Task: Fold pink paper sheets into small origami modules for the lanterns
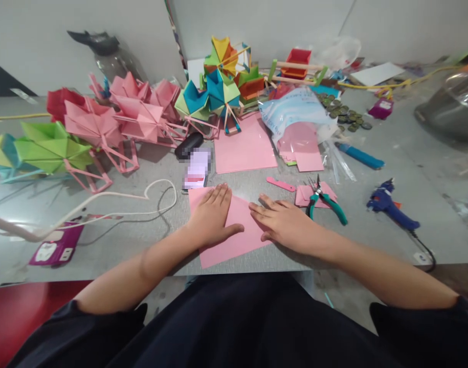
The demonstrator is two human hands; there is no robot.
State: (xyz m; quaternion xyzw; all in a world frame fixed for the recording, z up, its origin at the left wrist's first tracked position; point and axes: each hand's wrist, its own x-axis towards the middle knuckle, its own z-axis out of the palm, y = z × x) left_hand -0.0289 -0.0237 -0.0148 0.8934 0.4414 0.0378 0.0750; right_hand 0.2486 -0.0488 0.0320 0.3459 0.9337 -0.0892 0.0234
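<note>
A pink sheet of paper (234, 245) lies at the table's front edge, under both hands. Across its upper left part my left hand (214, 212) rests flat, thumb stretched out to the right. My right hand (280, 220) lies on the paper's right side with fingers apart, pointing left. Neither hand grips anything. Just beyond my left hand is a phone (197, 166), its screen blurred. Close to my right hand, pliers with green handles (321, 199) lie on small folded pink papers (302, 195), beside a flat pink strip (280, 184).
Behind is a stack of pink paper (243, 148) beside a plastic bag (298, 120). Folded paper models (137, 117) crowd the back left. A blue glue gun (393, 204) and a blue cutter (360, 155) lie right. At left are a white cable (141, 197) and a purple box (57, 245).
</note>
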